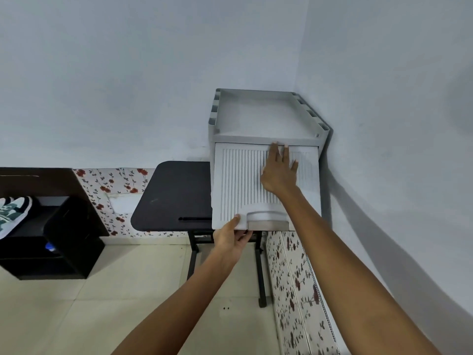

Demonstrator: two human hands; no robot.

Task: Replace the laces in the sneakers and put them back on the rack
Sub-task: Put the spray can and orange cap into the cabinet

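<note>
Pale blue-grey walls meet in a corner above a cream tiled floor, and a grey plastic rack stands in that corner. Its ribbed door faces the camera. The left hand grips the door's lower edge just beside the handle, thumb on the face and fingers curled underneath. The right hand lies flat on the ribs, fingers straight and spread, tips at the door's top edge. A black table touches the rack's left side. Well left of the rack, white-and-green shoes rest on a black shelf unit, partly cut off by the frame.
</note>
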